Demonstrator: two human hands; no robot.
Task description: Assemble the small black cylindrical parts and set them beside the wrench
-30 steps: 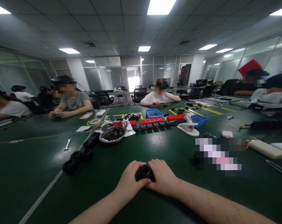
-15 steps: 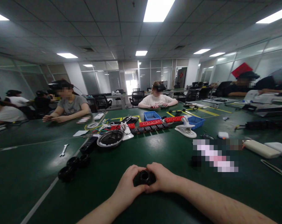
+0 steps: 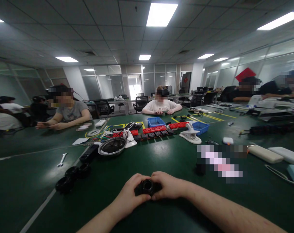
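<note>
The view is swinging slightly, so everything on the worktop (image 3: 159, 161) is sitting a little lower and farther left in it than a second ago. Both hands are staying on the black part (image 3: 147, 185), but the left thumb, earlier lying over the right one, is now meeting it tip to tip; the grip is shifting slightly, not letting go. The co-worker (image 3: 163, 105) opposite is now resting both arms on the worktop, one hand no longer being raised.

The left hand (image 3: 130, 194) and right hand (image 3: 171, 186) are grasping the part from either side, their fingers (image 3: 140, 178) curving round its far side and the thumbs closing the near side. Its round opening is facing up between them. Whether it is touching the worktop is unclear. Three black pieces (image 3: 72, 173) are lying well to the left, near a wrench (image 3: 62, 160).
</note>
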